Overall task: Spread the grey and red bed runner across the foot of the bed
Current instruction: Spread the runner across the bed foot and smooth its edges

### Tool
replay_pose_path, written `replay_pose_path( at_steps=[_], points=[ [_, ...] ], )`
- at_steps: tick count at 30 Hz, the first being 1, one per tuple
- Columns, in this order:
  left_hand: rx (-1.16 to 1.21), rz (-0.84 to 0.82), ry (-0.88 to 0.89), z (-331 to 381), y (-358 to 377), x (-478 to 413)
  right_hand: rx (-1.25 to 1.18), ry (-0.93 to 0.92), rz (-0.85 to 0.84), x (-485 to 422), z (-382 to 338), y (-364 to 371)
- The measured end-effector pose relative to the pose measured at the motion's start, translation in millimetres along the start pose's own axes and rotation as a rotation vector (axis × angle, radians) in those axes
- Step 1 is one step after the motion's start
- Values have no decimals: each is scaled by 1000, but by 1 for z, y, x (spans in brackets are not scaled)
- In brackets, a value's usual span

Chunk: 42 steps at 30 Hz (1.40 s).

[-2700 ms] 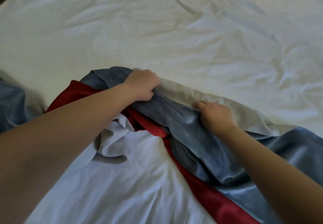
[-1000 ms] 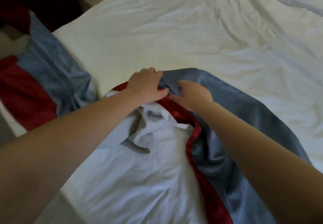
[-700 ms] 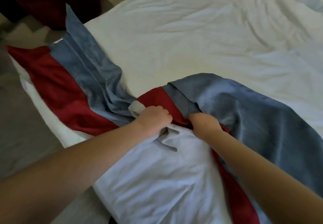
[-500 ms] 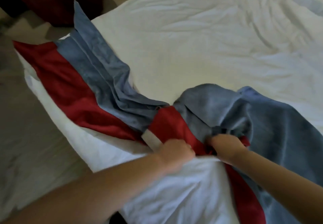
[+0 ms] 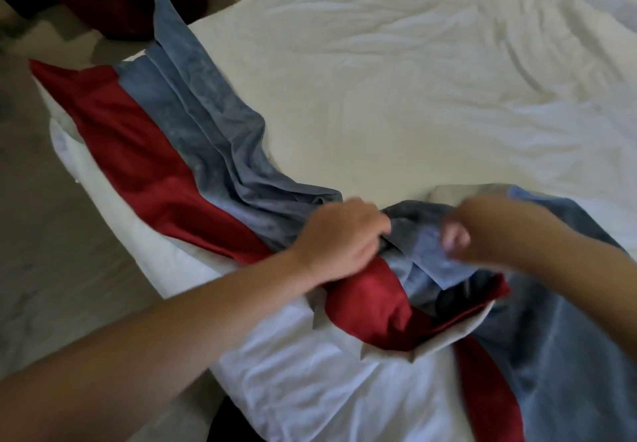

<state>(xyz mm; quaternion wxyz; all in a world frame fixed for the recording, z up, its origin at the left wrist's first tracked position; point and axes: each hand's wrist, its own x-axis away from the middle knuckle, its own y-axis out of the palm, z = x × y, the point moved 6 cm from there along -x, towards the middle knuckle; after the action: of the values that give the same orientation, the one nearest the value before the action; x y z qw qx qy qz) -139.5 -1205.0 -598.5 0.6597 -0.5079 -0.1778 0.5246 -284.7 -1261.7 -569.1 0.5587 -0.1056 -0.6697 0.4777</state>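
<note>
Bare floor (image 5: 51, 235) is lying open off the bed's (image 5: 396, 79) left edge. The runner (image 5: 193, 138) is stretching from the bed's left corner along its foot. Its left stretch is lying fairly flat, its middle is bunching, and pale lining is turning up near the bed's near edge. The left hand (image 5: 341, 238) is clenching grey folds at the bunch. The right hand (image 5: 482, 228), just beside it, is blurring: fingers curling, grasp unclear. Both hands are now sitting farther from the bed's near edge than half a second ago.
</note>
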Motion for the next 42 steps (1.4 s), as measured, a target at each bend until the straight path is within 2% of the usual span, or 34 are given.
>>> replay_pose_path(
  at_steps=[2, 3, 4, 6, 8, 11, 14, 17, 19, 24, 27, 30, 32, 35, 36, 38, 39, 40, 42],
  points=[
    [-173, -143, -172, -36, 9, -8, -180, 9, 479, -12, -6, -34],
    [-265, -254, -229, -51, 19, -8, -241, -17, 555, -21, -12, -36],
    [-341, -379, -273, -64, 29, -6, -241, -34, 501, -33, -20, -30],
    [-412, -590, -341, -83, 46, 1, -114, -23, 251, -61, -35, -2],
    [-419, -681, -374, -92, 55, 7, 60, -15, 104, -80, -44, 23],
    [-454, -618, -323, -102, 56, 3, 126, -7, 70, -96, -41, 44],
    [-506, -583, -306, -118, 48, -2, 7, 60, 158, -103, -25, 47],
    [-592, -564, -335, -138, 37, -9, 33, 124, 79, -112, -11, 52],
    [-636, -568, -365, -153, 28, -21, 42, 143, 87, -120, -7, 47],
    [-705, -416, -344, -203, -8, -74, -199, 297, 484, -146, 15, -9],
    [-708, -308, -323, -235, -34, -104, -351, 416, 636, -167, 33, -41],
    [-740, -280, -236, -263, -43, -133, -536, 552, 721, -191, 49, -61],
    [-708, -278, -243, -281, -43, -148, -630, 594, 641, -214, 52, -60],
    [-521, -316, -284, -305, -30, -160, -672, 596, 447, -240, 40, -50],
    [-448, -296, -287, -308, -27, -164, -651, 607, 466, -243, 36, -51],
    [-272, -193, -318, -314, -24, -170, -606, 548, 614, -246, 25, -62],
    [-189, -190, -360, -319, -21, -172, -588, 461, 669, -249, 16, -69],
    [-123, -269, -391, -323, -14, -174, -568, 364, 673, -254, 6, -73],
    [-79, -574, -373, -325, 5, -171, -540, 253, 575, -266, -8, -76]
  ],
)
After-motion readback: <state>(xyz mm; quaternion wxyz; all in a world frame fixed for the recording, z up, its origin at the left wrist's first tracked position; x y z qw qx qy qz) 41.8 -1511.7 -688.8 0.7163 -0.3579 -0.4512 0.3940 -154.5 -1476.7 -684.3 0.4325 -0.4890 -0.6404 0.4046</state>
